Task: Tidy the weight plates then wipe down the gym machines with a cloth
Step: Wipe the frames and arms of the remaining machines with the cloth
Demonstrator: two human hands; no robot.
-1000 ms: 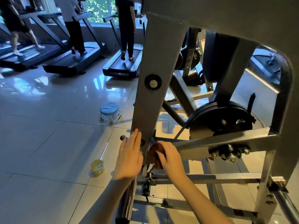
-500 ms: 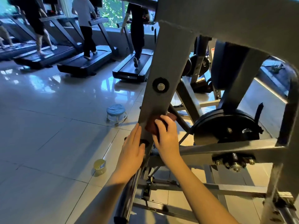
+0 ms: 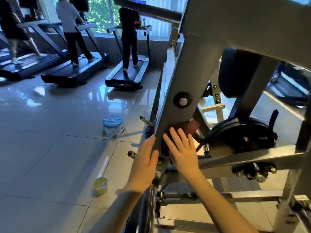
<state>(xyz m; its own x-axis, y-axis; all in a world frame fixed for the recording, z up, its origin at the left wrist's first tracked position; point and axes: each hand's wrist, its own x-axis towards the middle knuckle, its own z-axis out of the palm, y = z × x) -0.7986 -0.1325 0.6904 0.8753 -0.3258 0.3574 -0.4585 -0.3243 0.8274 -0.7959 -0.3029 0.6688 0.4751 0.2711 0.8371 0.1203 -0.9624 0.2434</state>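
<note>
Containers: one small yellow tin (image 3: pixel 100 185), cylindrical, stands on the floor (image 3: pixel 50 148) left of the grey beam's foot. What it holds cannot be told.

Landmark: grey beam (image 3: pixel 190 78), a flat painted steel member that slants up to the right, with matt paint. One hex bolt (image 3: pixel 183 101) on a black round washer sits at its middle.

Cloth (image 3: pixel 193 126): one, brown-red, soft and bunched. It lies against the beam's face below the bolt, and its edge shows past the right side of the beam.

Right hand (image 3: pixel 183 152): grip spread, fingers straight and fanned, flat on the cloth, pressing it to the beam.

Left hand (image 3: pixel 144 162): grip spread, fingers straight and together, laid along the beam's left edge. It holds nothing.

Weight plate (image 3: pixel 242 137): one in clear view, a black round disc right of the beam, mounted on the machine behind a grey cross-bar. A cluster of nuts (image 3: pixel 254 172) shows below that bar.

Black pad (image 3: pixel 235 73): one, rounded, upper right of the beam.

Chrome bar (image 3: pixel 148 207): one, shiny, round, below the beam's foot, under the left wrist.

Stool (image 3: pixel 113 125): one, low and round, with a blue wrinkled cover, left of the beam.

Treadmills (image 3: pixel 124 78): three, dark, far left of the beam by the window. There are three people, one on each, backs turned.

The floor is large pale glossy tiles with strong reflections.
</note>
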